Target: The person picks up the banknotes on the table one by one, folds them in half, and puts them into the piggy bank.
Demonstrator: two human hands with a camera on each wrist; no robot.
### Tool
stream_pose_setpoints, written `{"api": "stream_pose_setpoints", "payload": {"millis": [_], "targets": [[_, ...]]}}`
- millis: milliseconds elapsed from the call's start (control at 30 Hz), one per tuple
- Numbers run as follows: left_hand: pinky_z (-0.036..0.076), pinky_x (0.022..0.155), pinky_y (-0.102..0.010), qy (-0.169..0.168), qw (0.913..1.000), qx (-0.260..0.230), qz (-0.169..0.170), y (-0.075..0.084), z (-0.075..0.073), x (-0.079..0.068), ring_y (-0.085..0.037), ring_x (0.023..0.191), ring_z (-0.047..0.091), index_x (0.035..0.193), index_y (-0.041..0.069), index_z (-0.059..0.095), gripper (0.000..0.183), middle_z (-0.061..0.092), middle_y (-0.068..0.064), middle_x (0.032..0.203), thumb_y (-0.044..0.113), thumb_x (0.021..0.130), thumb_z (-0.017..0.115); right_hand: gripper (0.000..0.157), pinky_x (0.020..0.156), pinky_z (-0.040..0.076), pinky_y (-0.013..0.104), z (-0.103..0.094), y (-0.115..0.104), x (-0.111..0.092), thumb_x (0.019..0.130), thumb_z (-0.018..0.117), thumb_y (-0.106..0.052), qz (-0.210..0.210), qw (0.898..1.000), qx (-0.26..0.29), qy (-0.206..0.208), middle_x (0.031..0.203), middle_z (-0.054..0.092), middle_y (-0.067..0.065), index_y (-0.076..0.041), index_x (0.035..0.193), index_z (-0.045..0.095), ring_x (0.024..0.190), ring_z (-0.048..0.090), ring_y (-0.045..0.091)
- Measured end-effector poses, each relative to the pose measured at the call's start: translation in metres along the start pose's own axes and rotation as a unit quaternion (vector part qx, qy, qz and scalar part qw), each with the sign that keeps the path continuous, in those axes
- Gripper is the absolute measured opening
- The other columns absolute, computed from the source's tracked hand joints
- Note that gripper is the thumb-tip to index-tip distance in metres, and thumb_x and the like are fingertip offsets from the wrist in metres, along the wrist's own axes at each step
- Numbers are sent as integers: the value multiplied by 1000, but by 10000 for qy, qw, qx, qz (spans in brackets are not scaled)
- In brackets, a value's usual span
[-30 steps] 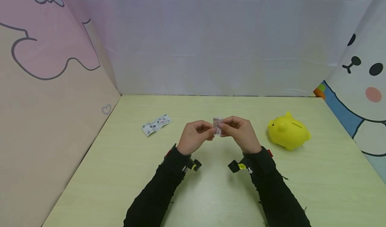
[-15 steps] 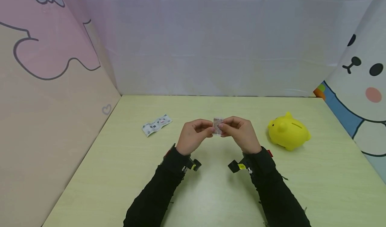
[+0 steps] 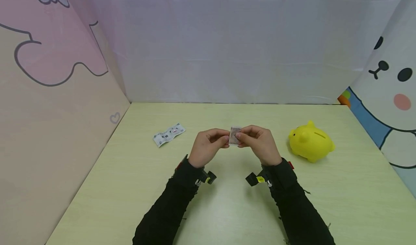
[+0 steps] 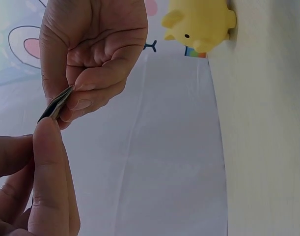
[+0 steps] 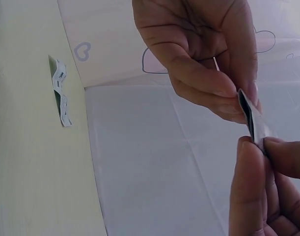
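A small folded slip of printed paper (image 3: 233, 133) is held up between my two hands, above the middle of the table. My right hand (image 3: 261, 145) pinches its right side between thumb and fingers. At its left edge, the thumb and fingertips of my left hand (image 3: 204, 147) hold on. Seen edge-on in the left wrist view, the folded slip (image 4: 55, 104) has thin layers lying a little apart. The right wrist view shows dark inside its fold. Fingertips cover part of the paper, so its print is hard to make out.
A creased, printed paper strip (image 3: 169, 134) lies on the table (image 3: 227, 209) to the left. On the right stands a yellow piggy bank (image 3: 311, 142) with a slot on top. A pale curtain (image 3: 221, 50) hangs behind the table, with cartoon-printed sheets at both sides.
My left hand has shifted slightly left, so more of the folded slip shows between the hands. The right hand stays almost still, and the strip and piggy bank have not moved.
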State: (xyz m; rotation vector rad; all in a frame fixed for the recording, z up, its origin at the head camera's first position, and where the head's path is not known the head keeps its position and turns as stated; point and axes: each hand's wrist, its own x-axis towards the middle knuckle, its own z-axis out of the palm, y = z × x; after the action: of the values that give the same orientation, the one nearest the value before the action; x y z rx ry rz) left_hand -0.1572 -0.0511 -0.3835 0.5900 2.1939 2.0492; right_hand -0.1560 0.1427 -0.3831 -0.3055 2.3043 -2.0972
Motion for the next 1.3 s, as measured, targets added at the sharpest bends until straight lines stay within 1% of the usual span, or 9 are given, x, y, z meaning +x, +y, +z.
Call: {"api": "stream_pose_setpoints", "payload": {"millis": [133,367,600,700,833,967,1033,1167,1300], "targets": [[59,82,-29,9,9999,-125,-93,0,1,0,-43,96,66,116,-6,67,24,67,-25,109,4,95,61,24,70,60,27,0,0,0,93,66,-7,13,10000,39,18,87,68,-6,13,107,63,75,69,10],[59,83,-29,122,9997,-129,-164,0,3,0,-39,95,67,114,-4,69,22,68,-22,108,5,94,63,24,70,60,25,1,0,0,93,66,-6,24,9999,68,100,86,68,-6,13,107,63,74,69,9],[59,84,-30,144,9997,-180,-110,0,4,-1,-45,99,66,113,-5,69,22,68,-23,108,4,94,63,24,71,60,25,2,-1,-1,93,66,-6,13,9999,84,145,87,68,-7,13,106,64,74,68,9],[59,83,-29,204,9998,-62,-12,2,5,-2,-40,96,68,112,-5,70,22,70,-23,107,5,93,64,24,71,60,25,3,-1,-1,92,67,-7,-28,9998,94,158,87,68,-7,13,105,64,74,68,9],[60,79,-28,340,9985,349,254,4,6,-4,-30,89,72,110,-4,72,21,72,-21,104,5,93,65,24,71,60,25,3,-1,-2,92,67,-6,-64,9998,83,172,87,68,-6,14,105,64,75,68,9],[59,75,-26,444,9947,784,503,4,7,-5,-26,86,72,109,-1,74,20,74,-18,101,8,93,66,24,70,60,25,4,-1,-2,93,66,-6,-49,9998,91,174,86,68,-7,14,106,64,74,68,9],[59,74,-26,464,9931,908,573,4,8,-6,-25,86,72,108,0,74,19,74,-17,100,9,93,67,24,70,60,25,4,-1,-2,92,67,-6,-33,9998,108,178,86,68,-8,14,105,64,73,68,9],[59,74,-25,455,9927,958,573,4,8,-5,-24,87,71,108,1,74,19,75,-15,101,10,92,67,24,70,60,25,4,0,-1,92,67,-6,-25,9997,145,189,86,68,-8,14,105,64,73,68,9],[59,76,-27,407,9954,738,451,3,8,-4,-23,87,70,108,1,74,19,74,-16,102,9,93,67,24,70,60,25,3,-1,-1,92,67,-6,-41,9996,203,210,86,68,-7,14,104,64,74,69,9]]}}
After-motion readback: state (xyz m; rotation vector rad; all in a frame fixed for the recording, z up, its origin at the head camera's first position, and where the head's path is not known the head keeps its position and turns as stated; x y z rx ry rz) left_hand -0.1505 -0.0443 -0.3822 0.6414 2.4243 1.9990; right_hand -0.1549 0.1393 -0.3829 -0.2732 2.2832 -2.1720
